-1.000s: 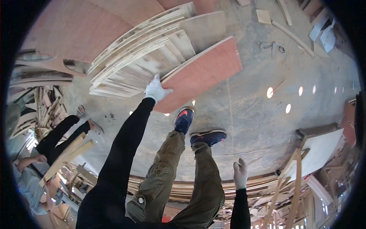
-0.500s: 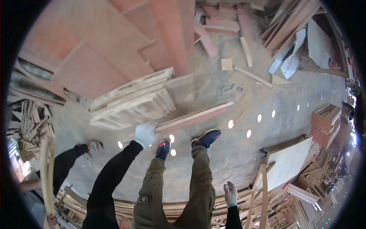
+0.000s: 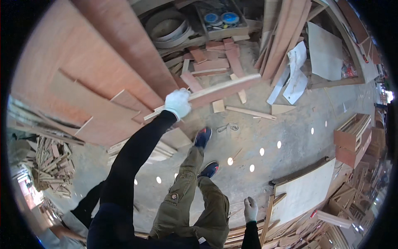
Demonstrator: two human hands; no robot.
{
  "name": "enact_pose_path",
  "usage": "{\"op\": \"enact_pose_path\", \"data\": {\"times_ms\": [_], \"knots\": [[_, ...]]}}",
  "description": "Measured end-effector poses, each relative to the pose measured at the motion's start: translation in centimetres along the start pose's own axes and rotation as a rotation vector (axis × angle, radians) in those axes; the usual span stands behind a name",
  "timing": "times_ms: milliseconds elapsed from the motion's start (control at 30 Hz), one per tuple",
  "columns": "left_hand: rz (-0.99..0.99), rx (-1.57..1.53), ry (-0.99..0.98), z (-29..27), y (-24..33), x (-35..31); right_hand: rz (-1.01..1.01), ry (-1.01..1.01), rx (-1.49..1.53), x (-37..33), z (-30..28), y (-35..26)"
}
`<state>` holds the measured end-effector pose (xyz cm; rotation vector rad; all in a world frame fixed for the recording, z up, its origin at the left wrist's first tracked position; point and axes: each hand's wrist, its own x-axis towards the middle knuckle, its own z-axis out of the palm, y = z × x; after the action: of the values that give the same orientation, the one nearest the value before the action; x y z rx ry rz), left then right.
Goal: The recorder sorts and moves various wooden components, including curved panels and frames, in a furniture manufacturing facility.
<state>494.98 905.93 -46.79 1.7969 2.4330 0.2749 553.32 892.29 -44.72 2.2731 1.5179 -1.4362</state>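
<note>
My left hand [image 3: 177,103], in a white glove, grips a long narrow wooden board [image 3: 224,90] near its left end. The board has a pale layered edge and a reddish-brown face, and I hold it off the floor, slanting up to the right. My fingers on its far side are partly hidden. Down by my right leg hangs my right hand [image 3: 250,209], also gloved, its fingers loosely curled with nothing visible in them. Large reddish plywood sheets [image 3: 83,62] lean just beyond my left hand. Below my left forearm lies a stack of boards [image 3: 159,151], partly covered by the arm.
Wood offcuts [image 3: 211,64] and a loose stick [image 3: 251,113] litter the floor ahead. A pale panel [image 3: 304,189] stands at the right, near a wooden box frame [image 3: 352,133]. Scrap wood [image 3: 52,162] is heaped at the left. Another person's arm [image 3: 66,232] shows at lower left.
My left hand has raised the board from low over the floor and carried it forward. My feet have stepped and the view has shifted ahead. The right hand still hangs at my side.
</note>
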Motion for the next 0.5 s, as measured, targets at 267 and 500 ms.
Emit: {"op": "enact_pose_path", "data": {"times_ms": [267,500], "knots": [[-0.011,-0.097,-0.037,10.7,-5.2,18.1,0.257,0.017,-0.051,1.3,-0.2,2.8],[-0.133,-0.162,-0.257,11.2,-5.4,31.9,0.473,0.115,-0.013,-4.7,-0.9,-3.8]]}}
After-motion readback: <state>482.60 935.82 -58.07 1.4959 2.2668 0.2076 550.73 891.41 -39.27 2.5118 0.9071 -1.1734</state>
